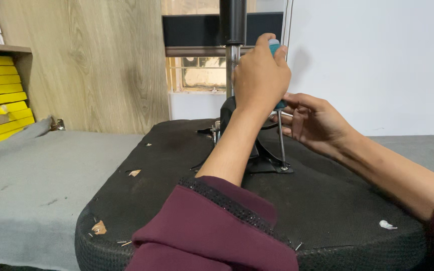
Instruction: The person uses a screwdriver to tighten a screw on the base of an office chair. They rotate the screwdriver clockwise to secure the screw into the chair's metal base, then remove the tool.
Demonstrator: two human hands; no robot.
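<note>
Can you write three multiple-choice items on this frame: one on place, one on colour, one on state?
1. Where does the screwdriver tip meet the chair?
A. At the black metal plate under the seat
B. On the grey mat
C. On the yellow boxes

2. What colour is the screwdriver's handle?
A. Red
B. Teal
C. Yellow

3. How does the left hand stand?
A. Flat on the seat
B. Closed round the handle top
C. Open in the air

Answers:
1 A, the shaft runs down to the plate's corner.
2 B, teal shows above and below the fist.
3 B, its fingers wrap the handle, while the right hand touches the shaft with its fingers.
</note>
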